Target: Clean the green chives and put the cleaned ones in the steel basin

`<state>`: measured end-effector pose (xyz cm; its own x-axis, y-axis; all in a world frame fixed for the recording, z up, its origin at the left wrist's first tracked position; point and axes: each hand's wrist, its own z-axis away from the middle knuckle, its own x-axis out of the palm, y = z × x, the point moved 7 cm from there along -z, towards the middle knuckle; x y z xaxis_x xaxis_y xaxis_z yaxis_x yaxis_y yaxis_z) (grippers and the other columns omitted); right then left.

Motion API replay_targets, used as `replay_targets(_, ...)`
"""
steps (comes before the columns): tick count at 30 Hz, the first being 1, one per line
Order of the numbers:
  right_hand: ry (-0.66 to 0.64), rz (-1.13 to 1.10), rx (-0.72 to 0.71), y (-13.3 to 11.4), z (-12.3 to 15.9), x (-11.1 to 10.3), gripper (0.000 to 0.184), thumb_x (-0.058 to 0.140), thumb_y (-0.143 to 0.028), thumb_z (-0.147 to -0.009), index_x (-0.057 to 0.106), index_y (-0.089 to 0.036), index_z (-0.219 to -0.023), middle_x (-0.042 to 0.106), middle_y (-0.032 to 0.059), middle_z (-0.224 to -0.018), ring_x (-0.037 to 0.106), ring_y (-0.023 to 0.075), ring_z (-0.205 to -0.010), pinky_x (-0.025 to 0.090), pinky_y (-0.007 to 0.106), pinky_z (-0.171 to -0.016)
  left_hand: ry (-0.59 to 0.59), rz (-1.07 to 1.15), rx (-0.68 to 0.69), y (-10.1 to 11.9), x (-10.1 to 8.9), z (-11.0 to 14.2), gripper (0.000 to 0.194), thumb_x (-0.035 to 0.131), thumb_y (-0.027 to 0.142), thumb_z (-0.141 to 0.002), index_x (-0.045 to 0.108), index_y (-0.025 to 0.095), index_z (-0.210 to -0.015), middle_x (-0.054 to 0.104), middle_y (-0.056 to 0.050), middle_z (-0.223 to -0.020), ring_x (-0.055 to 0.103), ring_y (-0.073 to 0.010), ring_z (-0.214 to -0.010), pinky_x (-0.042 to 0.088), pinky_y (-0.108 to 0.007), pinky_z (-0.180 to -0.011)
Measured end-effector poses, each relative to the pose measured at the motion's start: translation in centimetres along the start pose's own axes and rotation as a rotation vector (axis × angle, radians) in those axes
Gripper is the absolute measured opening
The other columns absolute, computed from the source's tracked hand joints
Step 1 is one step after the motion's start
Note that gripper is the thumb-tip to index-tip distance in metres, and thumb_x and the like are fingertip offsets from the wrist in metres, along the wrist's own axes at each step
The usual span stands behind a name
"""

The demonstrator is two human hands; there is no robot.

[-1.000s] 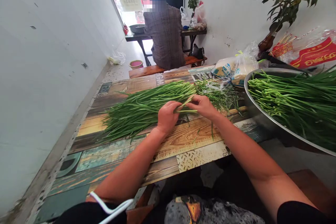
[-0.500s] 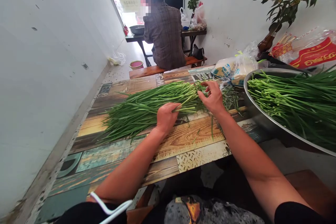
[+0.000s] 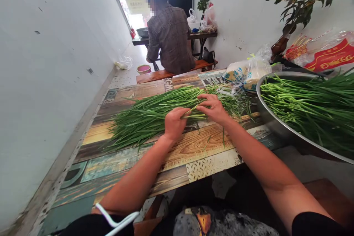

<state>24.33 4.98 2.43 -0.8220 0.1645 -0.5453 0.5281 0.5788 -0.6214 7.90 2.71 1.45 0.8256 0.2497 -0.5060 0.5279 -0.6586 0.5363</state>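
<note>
A loose heap of long green garlic chives (image 3: 143, 118) lies across the table, leafy ends to the left and pale stalk ends to the right. My left hand (image 3: 175, 122) is closed around a few stalks at the front edge of the heap, thumb on top. Just right of it, my right hand (image 3: 214, 110) pinches the pale ends of those stalks between thumb and fingers. Trimmed scraps (image 3: 238, 102) of stalk and leaf are scattered behind and beyond the right hand.
A large metal basin (image 3: 279, 118) of chives stands at the right. Behind it are plastic-wrapped packages (image 3: 243, 72), a red bag (image 3: 333, 59) and a potted plant (image 3: 280, 46). At the back, a person (image 3: 173, 38) sits on a bench (image 3: 155, 76). The wood-patterned table (image 3: 201, 143) lies before me.
My right hand has moved left from the scraps to the stalk ends by my left hand, which stays in place. The seated person has leaned left and lowered an arm.
</note>
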Motion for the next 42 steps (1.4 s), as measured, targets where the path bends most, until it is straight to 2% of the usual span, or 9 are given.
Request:
replay_targets(4,0.068,-0.31,0.284,1.7,0.5,1.0,0.018,0.066,-0.037,-0.072,0.073,-0.02,-0.071,0.063,0.0068,-0.113,0.057,0.0223,-0.105,0.04,0.038,-0.093,-0.015,-0.019,0.014,0.3,0.0,0.0,0.015,0.058,0.025,-0.085,0.071,0.02,-0.087,0.072,-0.003,-0.083,0.064,-0.0143,-0.075,0.048,-0.024,-0.07)
replay_targets(8,0.178,-0.425,0.415,3.1,0.5,0.3,0.02,0.065,-0.037,-0.07,0.07,-0.018,-0.068,0.062,0.0082,-0.114,0.056,0.0218,-0.107,0.04,0.036,-0.093,-0.047,-0.053,0.025,0.3,0.3,0.1,0.015,0.058,0.026,-0.084,0.071,0.019,-0.086,0.072,-0.004,-0.082,0.064,-0.0149,-0.074,0.048,-0.025,-0.07)
replay_targets(15,0.467,0.108,0.348,5.0,0.4,-5.5,0.028,0.071,-0.039,-0.065,0.055,-0.018,-0.054,0.064,0.0076,-0.089,0.057,0.0224,-0.091,0.041,0.041,-0.09,-0.053,-0.076,-0.033,-0.3,0.5,0.1,0.015,0.057,0.026,-0.084,0.07,0.02,-0.088,0.072,-0.005,-0.086,0.065,-0.0162,-0.078,0.05,-0.027,-0.074)
replay_targets(20,0.363,0.393,0.21,4.0,0.2,-5.0,0.012,0.059,-0.025,-0.075,0.069,-0.018,-0.076,0.062,0.0103,-0.099,0.054,0.0254,-0.098,0.037,0.046,-0.094,-0.057,-0.081,-0.054,-0.3,0.4,0.1,0.015,0.057,0.025,-0.084,0.07,0.02,-0.091,0.072,-0.004,-0.088,0.065,-0.0165,-0.08,0.049,-0.028,-0.076)
replay_targets(23,0.3,0.372,0.18,3.0,0.1,-4.2,0.031,0.054,-0.013,-0.07,0.07,-0.016,-0.097,0.063,0.0118,-0.102,0.056,0.0262,-0.096,0.041,0.043,-0.089,-0.049,-0.102,-0.051,-0.3,0.3,0.1,0.015,0.059,0.023,-0.084,0.071,0.019,-0.091,0.073,-0.005,-0.088,0.065,-0.0166,-0.079,0.048,-0.027,-0.074)
replay_targets(27,-0.048,0.066,0.164,1.1,0.0,-1.2,0.027,0.048,-0.014,-0.073,0.072,-0.016,-0.084,0.069,0.0041,-0.078,0.06,0.0161,-0.069,0.047,0.028,-0.067,-0.042,-0.168,-0.05,-0.5,0.2,0.0,0.014,0.061,0.025,-0.083,0.071,0.02,-0.09,0.073,-0.004,-0.082,0.063,-0.0166,-0.073,0.046,-0.027,-0.069)
replay_targets(32,-0.418,-0.01,-0.092,-2.9,1.1,2.1,0.036,0.057,-0.016,-0.071,0.068,-0.017,-0.105,0.069,0.0042,-0.091,0.06,0.0137,-0.076,0.045,0.023,-0.067,-0.054,-0.135,-0.06,-0.8,0.4,-0.1,0.015,0.059,0.024,-0.084,0.071,0.02,-0.092,0.073,-0.004,-0.088,0.063,-0.017,-0.08,0.047,-0.028,-0.075)
replay_targets(36,-0.388,-0.03,-0.09,-3.2,1.2,2.5,0.025,0.059,-0.032,-0.08,0.071,-0.017,-0.096,0.069,0.0052,-0.085,0.061,0.0149,-0.076,0.045,0.025,-0.071,-0.067,-0.12,-0.069,-0.9,0.4,-0.3,0.017,0.057,0.025,-0.085,0.069,0.02,-0.096,0.072,-0.004,-0.092,0.063,-0.0174,-0.085,0.047,-0.028,-0.079)
replay_targets(42,-0.249,-0.203,0.263,0.0,0.7,2.2,0.029,0.062,-0.041,-0.074,0.071,-0.014,-0.071,0.066,0.0012,-0.061,0.052,0.0108,-0.054,0.037,0.022,-0.051,-0.184,-0.157,0.026,0.4,0.6,-0.6,0.02,0.051,0.029,-0.088,0.068,0.019,-0.089,0.071,-0.004,-0.084,0.058,-0.0174,-0.077,0.044,-0.03,-0.076)
